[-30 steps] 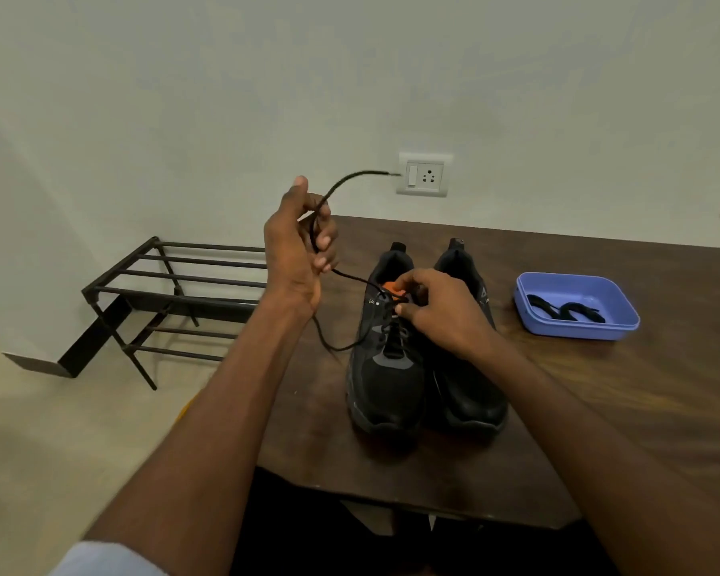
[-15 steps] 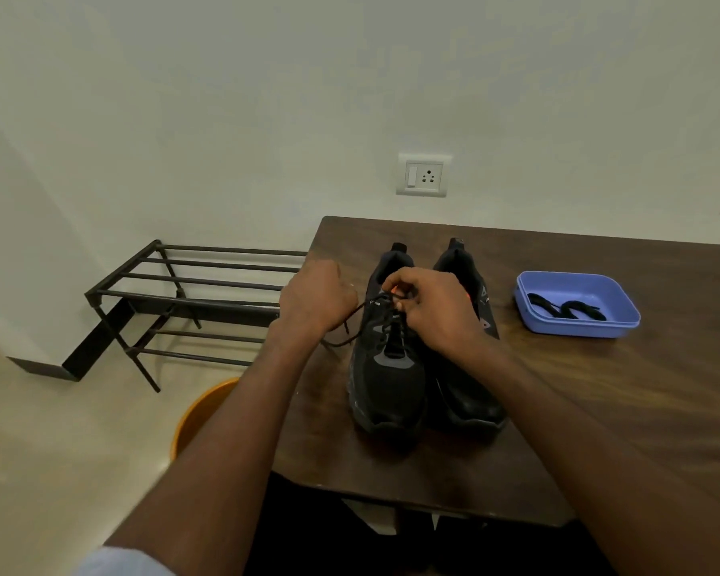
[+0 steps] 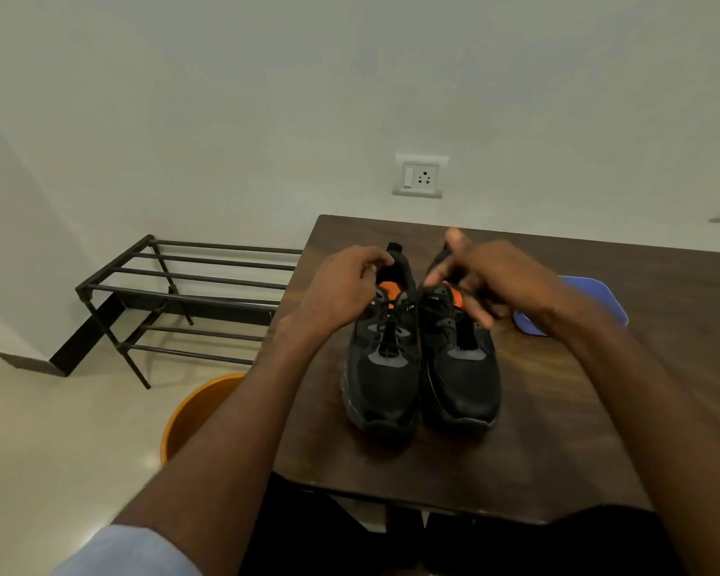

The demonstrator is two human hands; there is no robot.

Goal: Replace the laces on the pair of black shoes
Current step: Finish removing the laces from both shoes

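Two black shoes with orange inner lining stand side by side on the dark wooden table (image 3: 558, 430), toes toward me. The left shoe (image 3: 381, 380) has a black lace (image 3: 385, 311) threaded through its upper eyelets. My left hand (image 3: 341, 288) is at that shoe's collar with fingers curled, pinching the lace near the tongue. The right shoe (image 3: 462, 380) shows a bare tongue with no lace visible. My right hand (image 3: 491, 276) hovers over its collar, blurred, with fingers spread and nothing seen in them.
A blue tray (image 3: 599, 297) sits on the table to the right, mostly hidden behind my right hand. A black metal shoe rack (image 3: 184, 293) stands on the floor to the left. An orange bucket (image 3: 192, 413) is beside the table's left edge. A wall socket (image 3: 420, 176) is behind.
My left hand came down from holding the lace high to the left shoe's collar. My right hand left the left shoe's eyelets and moved right over the right shoe, opening its fingers.
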